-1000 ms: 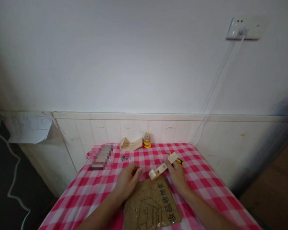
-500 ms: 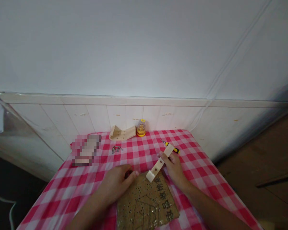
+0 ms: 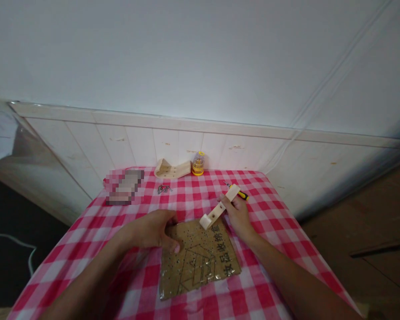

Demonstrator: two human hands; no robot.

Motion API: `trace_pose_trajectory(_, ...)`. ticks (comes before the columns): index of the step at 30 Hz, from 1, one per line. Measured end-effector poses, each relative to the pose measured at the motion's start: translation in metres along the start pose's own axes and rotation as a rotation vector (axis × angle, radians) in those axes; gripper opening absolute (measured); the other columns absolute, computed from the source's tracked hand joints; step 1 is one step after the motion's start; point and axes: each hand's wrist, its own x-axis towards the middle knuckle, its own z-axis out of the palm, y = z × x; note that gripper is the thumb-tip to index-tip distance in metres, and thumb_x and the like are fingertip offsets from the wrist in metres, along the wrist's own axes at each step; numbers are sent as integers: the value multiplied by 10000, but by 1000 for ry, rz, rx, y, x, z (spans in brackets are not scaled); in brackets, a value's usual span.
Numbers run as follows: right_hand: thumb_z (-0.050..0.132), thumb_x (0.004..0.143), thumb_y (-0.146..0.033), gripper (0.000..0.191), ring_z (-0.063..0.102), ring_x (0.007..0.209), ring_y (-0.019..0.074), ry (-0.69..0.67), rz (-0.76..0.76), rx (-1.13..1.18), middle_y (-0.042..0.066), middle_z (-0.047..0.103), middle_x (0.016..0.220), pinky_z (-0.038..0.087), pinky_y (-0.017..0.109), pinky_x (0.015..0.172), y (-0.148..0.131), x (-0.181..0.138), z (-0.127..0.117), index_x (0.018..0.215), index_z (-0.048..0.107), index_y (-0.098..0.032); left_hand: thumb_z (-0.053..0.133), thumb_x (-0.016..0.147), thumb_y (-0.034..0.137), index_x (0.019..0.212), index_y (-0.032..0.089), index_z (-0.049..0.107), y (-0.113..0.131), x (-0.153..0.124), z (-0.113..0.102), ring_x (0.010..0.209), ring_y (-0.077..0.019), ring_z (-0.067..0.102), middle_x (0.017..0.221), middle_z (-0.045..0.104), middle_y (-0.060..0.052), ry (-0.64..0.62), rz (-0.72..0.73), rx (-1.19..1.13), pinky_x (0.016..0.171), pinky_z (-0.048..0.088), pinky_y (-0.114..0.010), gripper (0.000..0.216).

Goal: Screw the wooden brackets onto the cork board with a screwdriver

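My right hand [image 3: 238,215] is closed around a pale wooden strip [image 3: 214,216] with holes along it and a raised block at its near end. That near end lies over the top edge of a brown cardboard piece [image 3: 196,262], which is dotted with small holes and bears printed dark characters and lines. My left hand [image 3: 156,231] grips the cardboard's upper left corner, thumb on top and fingers curled at the far edge. Just beyond my right hand lies a yellow and black screwdriver [image 3: 242,195], partly hidden by the strip.
A red and white checked cloth [image 3: 120,275] covers the table. Against the wall stand a curved wooden piece [image 3: 172,170] and a yellow-based clear container of bits [image 3: 198,164]. Several screws [image 3: 164,189] lie in front, and a pixelated flat object [image 3: 126,186] lies at left.
My left hand has shifted left and its thumb now rests on the cardboard. The cardboard sits higher in view, its near edge now visible. My right hand keeps the wooden strip.
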Motion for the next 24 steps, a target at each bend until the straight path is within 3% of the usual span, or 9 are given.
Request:
trace_pose_trajectory(5, 639, 828, -635, 484, 510, 574, 163, 22, -6, 17, 0, 581, 601, 389, 278, 549, -4, -2, 1, 632, 586, -196, 851, 562, 538, 778, 197, 684, -6, 2, 3, 568, -139, 456, 669, 589, 34, -1, 24, -108, 514, 233, -248, 437)
trace_pose_trajectory(9, 608, 832, -687, 522, 505, 579, 164, 38, -7, 39, -1, 574, 607, 400, 277, 546, -7, -3, 0, 652, 595, -197, 866, 561, 452, 758, 187, 690, 0, 1, 3, 601, -148, 489, 683, 606, 24, 77, 43, -237, 521, 263, -241, 375)
trace_pose_trajectory(15, 600, 858, -618, 446, 489, 545, 149, 223, 42, 309, -18, 545, 614, 386, 268, 508, -1, 6, -4, 807, 665, -180, 799, 654, 344, 875, 180, 652, -7, 5, 9, 723, -188, 609, 814, 672, -26, 59, -31, -818, 621, 424, -269, 312)
trace_pose_trajectory(19, 568, 851, -486, 280, 444, 501, 142, 259, -21, 406, -50, 489, 575, 369, 269, 481, -4, 14, -9, 764, 571, -221, 786, 658, 273, 988, 169, 634, -14, 16, 14, 737, -185, 643, 900, 701, -57, 162, -35, -1030, 619, 463, -268, 379)
trace_pose_trajectory(22, 661, 764, -383, 198, 460, 532, 138, 237, -73, 394, -52, 517, 611, 378, 262, 500, -14, 10, -9, 748, 538, -230, 791, 563, 135, 1046, 158, 620, -7, 24, 21, 788, -187, 672, 963, 719, -76, 247, 54, -1156, 668, 501, -269, 513)
trace_pose_trajectory(24, 717, 724, -345, 211, 510, 586, 147, 199, -108, 380, -41, 572, 673, 413, 260, 538, -22, 2, -6, 814, 565, -230, 768, 518, 82, 1101, 155, 612, 1, 27, 27, 840, -219, 694, 1030, 732, -102, 236, 128, -1229, 715, 527, -299, 608)
